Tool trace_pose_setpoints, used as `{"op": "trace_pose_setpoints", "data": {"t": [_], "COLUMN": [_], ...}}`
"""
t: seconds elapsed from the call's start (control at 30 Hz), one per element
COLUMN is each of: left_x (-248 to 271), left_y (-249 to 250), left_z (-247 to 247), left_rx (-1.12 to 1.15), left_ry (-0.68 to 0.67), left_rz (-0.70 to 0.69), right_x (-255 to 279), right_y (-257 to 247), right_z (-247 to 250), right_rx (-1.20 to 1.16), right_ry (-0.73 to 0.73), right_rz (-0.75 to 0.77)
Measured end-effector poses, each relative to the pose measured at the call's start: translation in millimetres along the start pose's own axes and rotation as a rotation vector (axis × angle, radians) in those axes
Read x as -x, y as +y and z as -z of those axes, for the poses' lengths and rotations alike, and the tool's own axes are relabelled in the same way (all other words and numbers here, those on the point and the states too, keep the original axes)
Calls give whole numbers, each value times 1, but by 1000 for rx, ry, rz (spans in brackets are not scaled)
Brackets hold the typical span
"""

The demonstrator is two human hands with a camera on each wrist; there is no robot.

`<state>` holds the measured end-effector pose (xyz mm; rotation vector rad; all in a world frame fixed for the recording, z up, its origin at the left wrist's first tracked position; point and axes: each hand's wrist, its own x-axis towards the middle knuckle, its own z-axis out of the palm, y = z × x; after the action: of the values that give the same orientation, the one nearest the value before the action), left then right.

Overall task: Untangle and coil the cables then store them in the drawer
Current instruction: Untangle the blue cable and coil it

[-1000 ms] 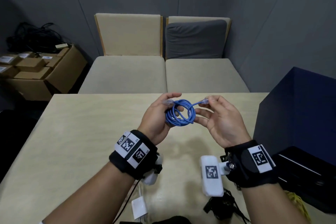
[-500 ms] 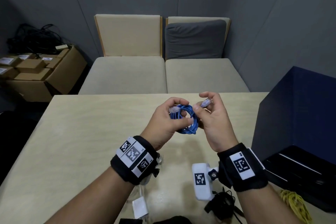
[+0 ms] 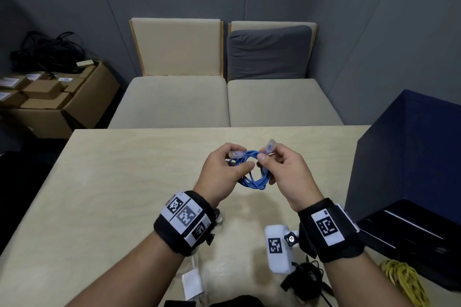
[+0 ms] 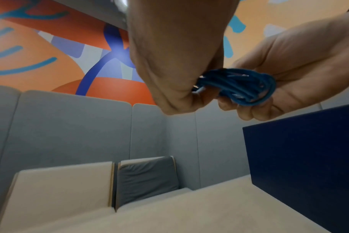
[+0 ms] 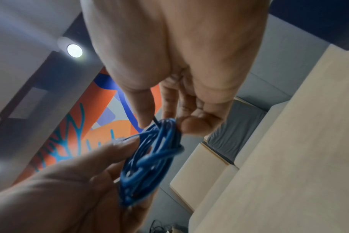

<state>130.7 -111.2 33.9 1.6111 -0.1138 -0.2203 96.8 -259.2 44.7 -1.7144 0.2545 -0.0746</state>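
The left hand [image 3: 222, 174] and the right hand [image 3: 287, 174] are both gripping the blue cable [image 3: 252, 177] above the table [image 3: 112, 182], coiled but seemingly not secured, while a yellow cable [image 3: 401, 279] is waiting beside the dark drawer unit [image 3: 409, 157], nothing visibly stored.

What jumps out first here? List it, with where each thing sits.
The blue cable, coiled into a small bundle, is held up over the middle of the pale table between the left hand and the right hand, with a clear plug poking out at each hand. A big dark navy box stands at the table's right edge, and a loose yellow cable lies at its near corner.
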Motion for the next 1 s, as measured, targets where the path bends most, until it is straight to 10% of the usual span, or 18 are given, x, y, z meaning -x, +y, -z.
{"op": "trace_pose_setpoints", "data": {"t": [0.63,1.0], "left_x": [39,60], "left_y": [-153,-173], "left_z": [-37,-49], "left_rx": [-664,-620], "left_ry": [-245,-168], "left_rz": [501,618], "right_x": [42,52], "right_y": [176,205], "right_z": [11,28], "right_rx": [456,477], "right_ry": [-202,-276], "right_rz": [-495,-555]}}
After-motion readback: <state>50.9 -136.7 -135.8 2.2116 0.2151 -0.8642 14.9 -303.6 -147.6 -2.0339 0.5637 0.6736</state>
